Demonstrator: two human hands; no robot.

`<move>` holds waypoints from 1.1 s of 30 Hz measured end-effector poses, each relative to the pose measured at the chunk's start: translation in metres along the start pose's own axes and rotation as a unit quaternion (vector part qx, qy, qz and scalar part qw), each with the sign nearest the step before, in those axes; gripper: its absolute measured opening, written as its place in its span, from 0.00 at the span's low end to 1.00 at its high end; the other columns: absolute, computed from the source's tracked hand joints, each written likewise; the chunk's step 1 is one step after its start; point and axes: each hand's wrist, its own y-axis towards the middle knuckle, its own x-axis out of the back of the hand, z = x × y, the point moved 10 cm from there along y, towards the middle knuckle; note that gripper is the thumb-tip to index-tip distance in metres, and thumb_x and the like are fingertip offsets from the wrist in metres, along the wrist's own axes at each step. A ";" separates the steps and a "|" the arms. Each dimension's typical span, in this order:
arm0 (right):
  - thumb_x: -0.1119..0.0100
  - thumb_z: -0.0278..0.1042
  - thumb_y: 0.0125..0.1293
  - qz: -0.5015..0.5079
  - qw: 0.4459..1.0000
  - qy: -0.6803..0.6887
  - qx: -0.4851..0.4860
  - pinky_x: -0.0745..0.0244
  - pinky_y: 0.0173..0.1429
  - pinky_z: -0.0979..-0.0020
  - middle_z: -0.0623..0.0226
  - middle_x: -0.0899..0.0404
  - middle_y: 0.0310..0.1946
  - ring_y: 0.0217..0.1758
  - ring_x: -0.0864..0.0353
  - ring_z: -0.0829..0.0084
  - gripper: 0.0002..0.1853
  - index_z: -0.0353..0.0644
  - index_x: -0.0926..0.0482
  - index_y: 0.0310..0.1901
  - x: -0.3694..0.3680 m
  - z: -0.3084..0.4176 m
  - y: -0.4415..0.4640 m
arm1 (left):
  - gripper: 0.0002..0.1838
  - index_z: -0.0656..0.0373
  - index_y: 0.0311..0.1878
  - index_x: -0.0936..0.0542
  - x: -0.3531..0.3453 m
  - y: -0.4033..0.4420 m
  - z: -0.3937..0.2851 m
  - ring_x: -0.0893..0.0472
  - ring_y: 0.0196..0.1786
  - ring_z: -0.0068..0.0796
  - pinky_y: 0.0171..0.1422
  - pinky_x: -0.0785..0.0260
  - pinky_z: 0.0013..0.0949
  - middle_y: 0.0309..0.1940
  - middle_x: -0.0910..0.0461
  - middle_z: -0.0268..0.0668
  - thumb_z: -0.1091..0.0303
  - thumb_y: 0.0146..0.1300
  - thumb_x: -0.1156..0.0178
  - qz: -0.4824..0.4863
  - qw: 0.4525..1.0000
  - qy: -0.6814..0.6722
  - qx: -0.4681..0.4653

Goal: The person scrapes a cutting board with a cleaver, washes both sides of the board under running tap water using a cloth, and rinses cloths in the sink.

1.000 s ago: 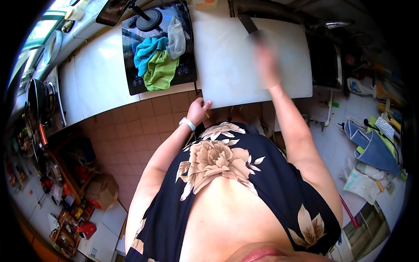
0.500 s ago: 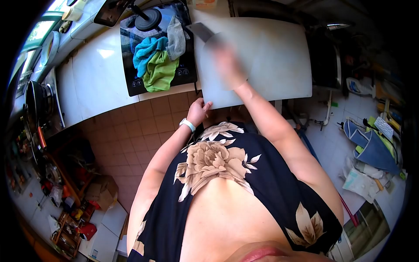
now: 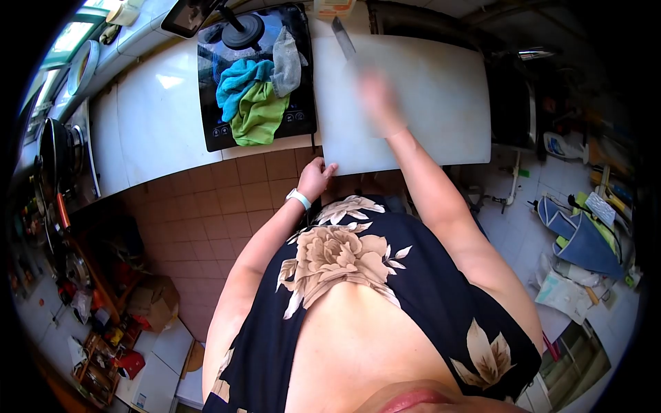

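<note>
A large white board (image 3: 434, 110) lies flat on the counter. At its near left corner, my left hand (image 3: 314, 179) grips the edge, thumb near the top and the other fingers curled, partly hidden. Over the board's left half is my right hand (image 3: 380, 96), heavily blurred. From it sticks out a flat metal knife blade (image 3: 343, 38), pointing to the board's far left corner. The knife's handle cannot be made out in the blur, and I cannot tell whether the blade touches the board.
Left of the board, a black cooktop (image 3: 296, 120) carries a blue cloth (image 3: 241, 82), a green cloth (image 3: 260, 113), a grey cloth (image 3: 286, 63) and a round black object (image 3: 243, 32). Pans (image 3: 58, 151) hang at far left. A cardboard box (image 3: 155, 301) stands lower left.
My right hand has shifted slightly right, and the blade has turned so that it looks narrower and points more steeply away. My left hand stays at the board's corner.
</note>
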 end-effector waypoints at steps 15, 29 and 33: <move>0.49 0.37 0.65 0.061 0.971 -0.027 -0.230 0.22 0.33 0.58 0.52 0.21 0.20 0.21 0.19 0.57 0.13 0.34 0.25 0.32 0.043 -0.081 0.019 | 0.16 0.66 0.41 0.22 0.000 -0.007 -0.010 0.21 0.27 0.24 0.33 0.28 0.30 0.26 0.18 0.36 0.59 0.67 0.38 0.018 0.998 -0.034 0.047; 0.49 0.35 0.64 0.015 0.953 -0.001 -0.301 0.24 0.34 0.55 0.45 0.21 0.24 0.26 0.19 0.50 0.13 0.31 0.25 0.31 0.077 -0.114 0.026 | 0.16 0.67 0.41 0.22 0.001 -0.007 -0.009 0.20 0.26 0.25 0.34 0.28 0.30 0.25 0.18 0.37 0.59 0.66 0.38 0.010 0.998 -0.037 0.055; 0.50 0.37 0.65 0.107 0.973 0.031 -0.203 0.25 0.38 0.52 0.43 0.22 0.26 0.30 0.21 0.43 0.14 0.33 0.28 0.29 -0.003 -0.049 -0.004 | 0.16 0.66 0.40 0.22 -0.002 -0.001 0.003 0.21 0.25 0.24 0.32 0.29 0.30 0.25 0.19 0.37 0.59 0.66 0.38 0.010 0.998 -0.055 0.038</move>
